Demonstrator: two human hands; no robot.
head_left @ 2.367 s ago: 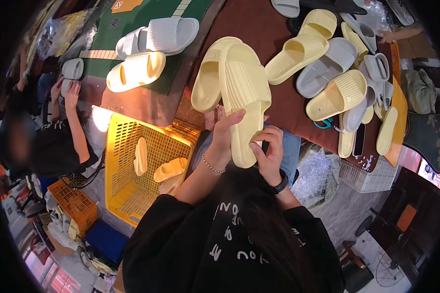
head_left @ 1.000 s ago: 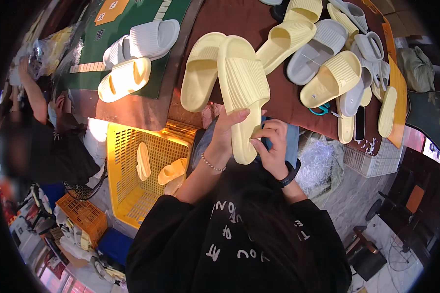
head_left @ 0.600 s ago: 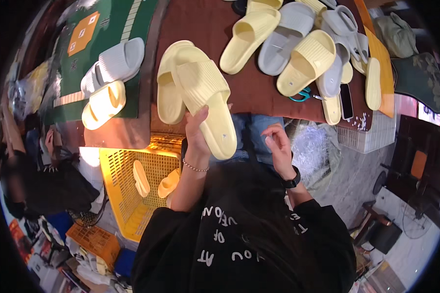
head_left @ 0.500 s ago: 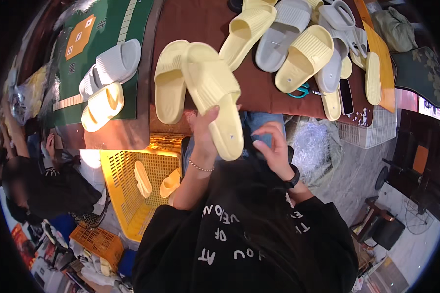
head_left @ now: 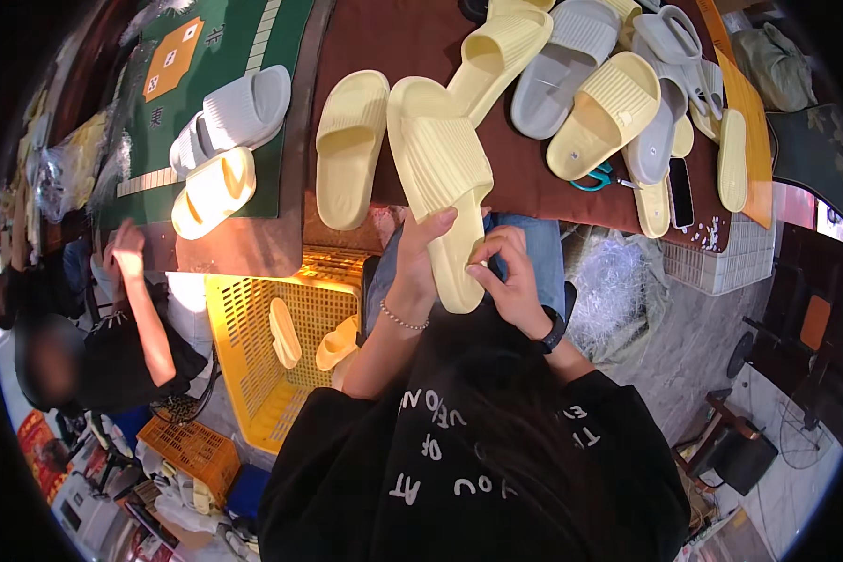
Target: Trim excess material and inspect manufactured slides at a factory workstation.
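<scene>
My left hand (head_left: 419,245) grips a pale yellow slide sandal (head_left: 437,159) by its sole near the heel, thumb across the insole. The sandal is held with its ribbed strap facing up and toe pointing away. My right hand (head_left: 512,281) has thumb and forefinger pinched together at the right side of the heel; what lies between those fingertips is hidden. Just left of the held sandal, another pale yellow slide (head_left: 351,150) rests on the brown cloth (head_left: 412,37) at the table's near edge.
At the right of the table lie yellow and grey slides (head_left: 604,114), teal-handled scissors (head_left: 594,177) and a phone (head_left: 681,194). A green mat (head_left: 225,178) at left bears grey and yellow slides. Below stands a yellow crate (head_left: 244,375) with slides inside. Another person (head_left: 112,328) sits at left.
My right hand has come left onto the sandal's heel, its fingers closing. The small mark seen on the heel earlier is no longer visible. The other person's arm has moved.
</scene>
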